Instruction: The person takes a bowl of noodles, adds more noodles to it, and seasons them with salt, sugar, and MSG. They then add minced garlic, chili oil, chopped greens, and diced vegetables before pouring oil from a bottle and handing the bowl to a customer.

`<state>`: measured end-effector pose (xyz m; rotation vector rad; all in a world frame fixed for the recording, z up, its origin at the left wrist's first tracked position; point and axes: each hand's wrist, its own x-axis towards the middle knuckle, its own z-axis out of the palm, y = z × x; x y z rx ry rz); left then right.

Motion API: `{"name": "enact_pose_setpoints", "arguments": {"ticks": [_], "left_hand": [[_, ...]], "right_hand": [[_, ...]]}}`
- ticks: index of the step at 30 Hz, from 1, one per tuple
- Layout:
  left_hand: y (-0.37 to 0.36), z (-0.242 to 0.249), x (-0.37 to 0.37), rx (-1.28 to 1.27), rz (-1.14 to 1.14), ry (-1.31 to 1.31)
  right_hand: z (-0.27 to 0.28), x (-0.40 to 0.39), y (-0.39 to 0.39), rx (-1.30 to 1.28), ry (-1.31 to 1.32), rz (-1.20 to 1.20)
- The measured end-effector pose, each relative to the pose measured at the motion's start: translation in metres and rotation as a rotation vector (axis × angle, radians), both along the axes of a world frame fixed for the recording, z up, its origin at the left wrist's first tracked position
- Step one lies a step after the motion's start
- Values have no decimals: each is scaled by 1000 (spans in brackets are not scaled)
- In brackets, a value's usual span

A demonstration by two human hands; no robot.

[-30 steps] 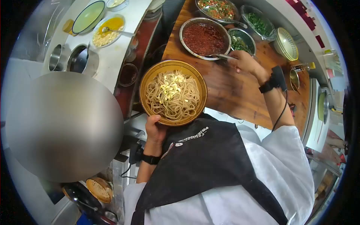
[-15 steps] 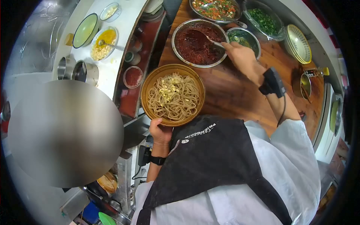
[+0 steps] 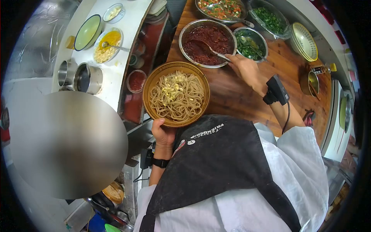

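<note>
My left hand (image 3: 163,133) grips the near edge of a brown bowl (image 3: 147,94), thumb on the rim, in front of my apron. Inside it lie greyish-brown noodles (image 3: 183,102) topped with yellow bean sprouts (image 3: 172,92). My right hand (image 3: 245,69) is closed around the handle of a metal spoon (image 3: 216,54). The spoon's head rests in dark red sauce (image 3: 210,33) in a steel basin (image 3: 181,44) beyond the noodle bowl. Right of that basin, near my right fingers, stands a steel bowl of chopped greens (image 3: 247,42).
At the back are a bowl of diced vegetables (image 3: 226,9) and a tub of chopped herbs (image 3: 270,21). Stacked bowls (image 3: 305,42) and a small pot (image 3: 309,83) stand right on the wooden table (image 3: 232,96). Left, a white counter (image 3: 110,73) holds a garlic dish (image 3: 102,58) and pots.
My right hand has drawn slightly toward me, and the spoon's head has shifted left and nearer within the sauce. The noodle bowl has moved slightly left and away from me in view.
</note>
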<state>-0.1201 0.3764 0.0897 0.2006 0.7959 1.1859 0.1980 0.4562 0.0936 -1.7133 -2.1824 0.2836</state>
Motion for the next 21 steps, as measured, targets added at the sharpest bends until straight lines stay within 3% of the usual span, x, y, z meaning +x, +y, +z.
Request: {"name": "enact_pose_setpoints", "arguments": {"ticks": [5, 8, 11, 13, 16, 21], "left_hand": [[-1, 1, -2, 13, 9, 2], [-3, -3, -5, 13, 22, -15], [-5, -1, -4, 1, 30, -2], [-6, -2, -5, 4, 25, -14], [-7, -5, -5, 30, -6, 95], [-6, 4, 1, -1, 14, 3]], "right_hand": [[-17, -1, 9, 53, 104, -50], [-18, -5, 8, -109, 211, -79], [-22, -4, 5, 46, 265, -67], [-21, -4, 4, -147, 266, -84], [-28, 2, 0, -130, 455, -88], [-48, 6, 0, -297, 682, -172]]}}
